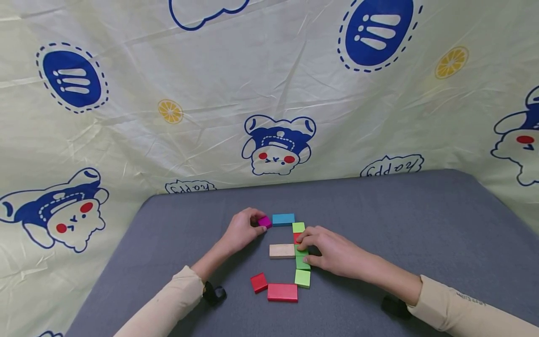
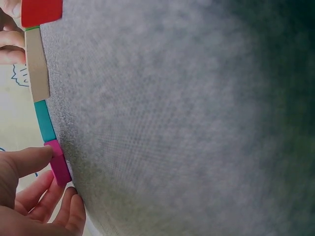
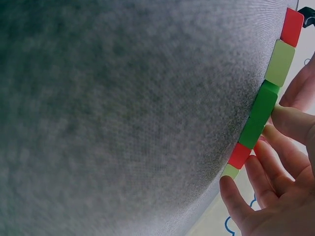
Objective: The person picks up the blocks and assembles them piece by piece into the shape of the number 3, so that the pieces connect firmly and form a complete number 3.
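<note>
My left hand (image 1: 242,230) pinches a magenta block (image 1: 265,222) between thumb and fingers, just left of a blue block (image 1: 283,219). In the left wrist view the thumb lies on the magenta block (image 2: 60,164). My right hand (image 1: 334,250) touches a column of blocks from its right side. Its fingertips are at a red block (image 1: 297,238) and a green block (image 1: 301,250), and its thumb is at another green block (image 1: 302,263). A light green block (image 1: 298,227) tops the column; another light green block (image 1: 302,278) stands at its near end. The fingers partly cover the red block.
A bare wooden block (image 1: 282,251) extends left from the column's middle. Nearer lie a long red block (image 1: 282,292) and a small tilted red block (image 1: 258,283). All rest on a grey cloth-covered table (image 1: 379,206), before a printed curtain (image 1: 210,140).
</note>
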`<state>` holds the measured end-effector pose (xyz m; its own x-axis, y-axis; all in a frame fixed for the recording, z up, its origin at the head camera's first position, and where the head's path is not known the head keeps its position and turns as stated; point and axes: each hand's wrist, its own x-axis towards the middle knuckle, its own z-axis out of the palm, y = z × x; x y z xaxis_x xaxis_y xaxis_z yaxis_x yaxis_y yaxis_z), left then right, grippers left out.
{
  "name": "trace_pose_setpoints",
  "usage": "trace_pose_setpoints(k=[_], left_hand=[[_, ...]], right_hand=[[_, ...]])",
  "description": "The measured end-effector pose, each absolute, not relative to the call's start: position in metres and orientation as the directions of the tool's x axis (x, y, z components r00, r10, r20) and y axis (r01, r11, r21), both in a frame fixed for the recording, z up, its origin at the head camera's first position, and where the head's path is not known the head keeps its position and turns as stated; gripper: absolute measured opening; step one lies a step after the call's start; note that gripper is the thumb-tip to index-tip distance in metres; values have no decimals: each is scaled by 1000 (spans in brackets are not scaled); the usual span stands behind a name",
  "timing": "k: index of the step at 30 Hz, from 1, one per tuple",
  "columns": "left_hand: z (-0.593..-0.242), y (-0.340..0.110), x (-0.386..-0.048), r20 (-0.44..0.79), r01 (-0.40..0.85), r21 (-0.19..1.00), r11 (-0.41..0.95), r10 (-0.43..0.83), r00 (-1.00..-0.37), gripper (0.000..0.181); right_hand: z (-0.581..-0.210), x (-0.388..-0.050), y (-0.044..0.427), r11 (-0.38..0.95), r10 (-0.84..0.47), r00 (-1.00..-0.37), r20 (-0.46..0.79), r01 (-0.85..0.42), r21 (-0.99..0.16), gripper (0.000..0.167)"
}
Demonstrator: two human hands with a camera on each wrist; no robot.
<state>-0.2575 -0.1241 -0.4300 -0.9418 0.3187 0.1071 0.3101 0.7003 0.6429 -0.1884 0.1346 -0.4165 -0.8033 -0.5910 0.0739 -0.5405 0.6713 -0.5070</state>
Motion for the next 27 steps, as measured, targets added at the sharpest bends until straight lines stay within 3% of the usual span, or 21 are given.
trace_pose_setpoints(k=[16, 27], left_hand=[[-430, -125, -257, 102, 310, 656, 689, 326, -940, 33], [-427, -137, -256, 135, 249, 726, 641, 222, -966, 36]], right_hand=[[-415, -190, 131, 683, -601, -797, 64, -553, -477, 21], [-412, -191, 126, 732, -587, -809, 48, -554, -397, 25]])
